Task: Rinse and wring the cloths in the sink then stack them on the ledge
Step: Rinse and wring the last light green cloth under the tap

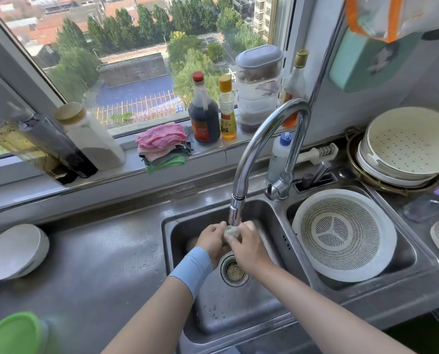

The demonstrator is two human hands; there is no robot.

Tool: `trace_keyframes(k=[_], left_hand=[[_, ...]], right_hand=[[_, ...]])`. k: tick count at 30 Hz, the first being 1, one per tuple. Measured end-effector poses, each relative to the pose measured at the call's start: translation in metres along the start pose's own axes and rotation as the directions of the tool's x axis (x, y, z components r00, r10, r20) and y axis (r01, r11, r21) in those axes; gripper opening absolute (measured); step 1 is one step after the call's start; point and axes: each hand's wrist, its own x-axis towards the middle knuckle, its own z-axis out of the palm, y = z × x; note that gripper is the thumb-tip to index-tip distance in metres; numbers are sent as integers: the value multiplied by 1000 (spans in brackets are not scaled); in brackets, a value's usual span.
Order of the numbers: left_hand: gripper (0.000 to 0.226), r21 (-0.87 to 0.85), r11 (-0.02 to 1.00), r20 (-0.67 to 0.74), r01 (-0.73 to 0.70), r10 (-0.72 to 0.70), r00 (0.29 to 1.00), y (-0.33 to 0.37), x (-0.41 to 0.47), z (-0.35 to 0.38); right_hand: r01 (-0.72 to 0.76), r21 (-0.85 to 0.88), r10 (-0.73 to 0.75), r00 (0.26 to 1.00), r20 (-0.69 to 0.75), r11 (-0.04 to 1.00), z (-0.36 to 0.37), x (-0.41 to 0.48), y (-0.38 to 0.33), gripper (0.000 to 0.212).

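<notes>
A: Where's the cloth (230, 231)?
B: Bunched between both hands, right under the tap (236, 208). Only a pale scrap shows; fingers hide the rest.
A: Both gripping?
B: Yes. The left hand (212, 241) and right hand (246, 247) curl round it over the sink (233, 310), just beyond the drain (235, 271).
A: The others?
B: The stack (162, 146) sits on the ledge (208, 150), well beyond the hands, pink on top; the lower ones are hard to count.

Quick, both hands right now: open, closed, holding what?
Left hand: grips the pale cloth under the faucet.
Right hand: grips the same cloth.
</notes>
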Motion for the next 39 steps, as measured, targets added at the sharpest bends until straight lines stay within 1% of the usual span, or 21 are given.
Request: trace_keyframes(k=[2,4,6,8,11,13,17,19,21,22,24,25,26,28,30,31,32,34,36,38,39], left_hand=[[8,11,1000,25,-18,18,1000,-1,-3,2],[11,25,999,25,-41,40,999,1,-5,1],[17,-11,998,28,-57,57,998,1,-2,-3],[26,-27,996,26,-81,82,996,0,1,-7],[29,152,971,-86,-183,197,977,-4,-1,-8],[29,260,944,-108,-201,236,966,-6,-5,-8],[32,231,972,72,-50,34,997,-17,-7,-12],[39,270,961,184,-56,6,983,-22,-11,-13],[44,339,937,294,-79,-26,955,-25,-13,-14],[44,409,906,333,-107,-39,942,-25,-15,-13],[38,645,738,334,-197,-41,942,-28,-10,-16],[30,737,636,305,-230,-9,952,-29,-7,-17],[23,773,587,267,-241,43,963,-30,-4,-17],[19,726,650,167,-224,149,975,-33,1,-15],[17,664,714,85,-222,223,971,-32,5,-11],[17,643,735,57,-215,234,971,-31,6,-9],[18,603,773,29,-197,226,974,-31,7,-7],[24,486,864,-27,-135,169,985,-30,10,-8],[30,425,900,-38,-94,121,992,-28,12,-12],[34,354,935,1,-29,30,1000,-29,12,-15],[36,293,956,27,6,-15,1000,-30,13,-17]], right_hand=[[-6,-52,5,1000,-15,999,3,-5,9,34],[-15,-26,15,1000,-7,1000,2,-8,13,37],[-50,81,45,997,68,995,-4,-9,7,27],[-155,172,132,982,138,973,-10,-3,-4,19],[-234,191,213,969,125,953,-8,11,-11,27],[-272,253,242,960,141,929,-2,15,-16,17],[-387,499,349,921,171,775,6,23,-16,10],[-425,593,400,898,182,684,9,23,-15,16],[-430,661,462,876,141,615,10,22,-9,22],[-424,694,478,869,129,582,9,19,-8,23],[-405,726,491,865,106,556,5,16,-8,27],[-395,682,487,871,65,615,2,15,-6,36],[-369,607,453,891,17,704,-3,14,-4,45],[-288,388,315,949,-8,876,-11,11,-1,52],[-121,107,116,992,45,987,-15,6,3,42],[-37,-18,38,996,83,999,-15,3,2,27],[52,-81,-42,992,121,995,-15,0,2,6],[174,-131,-145,969,201,976,-14,-2,4,31],[263,-190,-194,929,315,946,-17,-3,3,49],[295,-254,-189,909,372,921,-19,0,2,59],[280,-299,-155,912,380,912,-20,2,2,58]])
